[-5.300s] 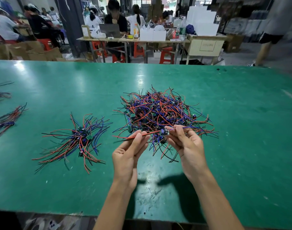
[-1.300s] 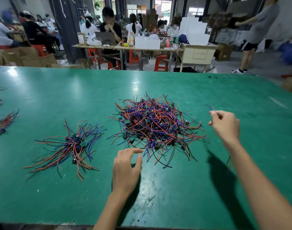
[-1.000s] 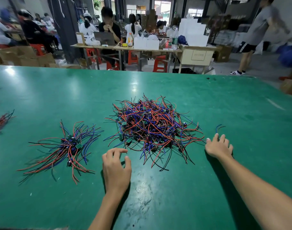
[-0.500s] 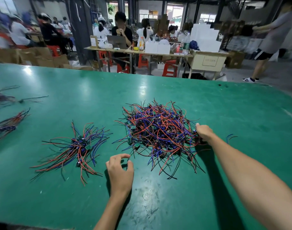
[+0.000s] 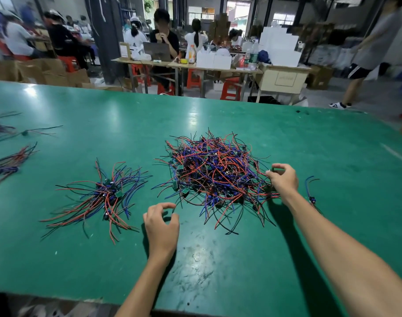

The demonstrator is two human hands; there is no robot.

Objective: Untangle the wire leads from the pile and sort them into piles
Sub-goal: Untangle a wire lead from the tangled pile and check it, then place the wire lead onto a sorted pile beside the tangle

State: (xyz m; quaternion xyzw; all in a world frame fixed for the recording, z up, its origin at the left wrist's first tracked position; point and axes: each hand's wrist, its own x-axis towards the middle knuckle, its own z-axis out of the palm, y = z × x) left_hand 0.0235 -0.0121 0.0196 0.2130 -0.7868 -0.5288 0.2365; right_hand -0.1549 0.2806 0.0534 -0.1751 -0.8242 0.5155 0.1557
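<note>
**Green bench, one tangle, a pinch at its right edge**

A green table [image 5: 218,271], scuffed near its front edge, fills the view, with a busy workshop behind it.

Nearest, the left hand [image 5: 161,227] hovers over the bare table between the two heaps, its fingers loosely curled and holding nothing. Just left of it lies the sorted pile [image 5: 104,195], where leads fan out from small boards gathered at the middle.

Further out, the right hand [image 5: 282,179] reaches into the right edge of the tangle [image 5: 213,177]. Its thumb and fingers are pinched together there, apparently on a lead or its small board, though what exactly sits between them is too small to tell. To the right of that wrist, one lone lead [image 5: 309,191] lies apart.

The tangle is a mound of thin red, blue and black wires with small green boards dotted through it. These leads look light and limp, so they should lift easily but snag on neighbours. The board is probably the best place to hold, since a pull on a loose wire end would likely drag the whole heap.

At the far left edge more bundles [image 5: 5,165] lie. Beyond the table, people sit at desks.
</note>
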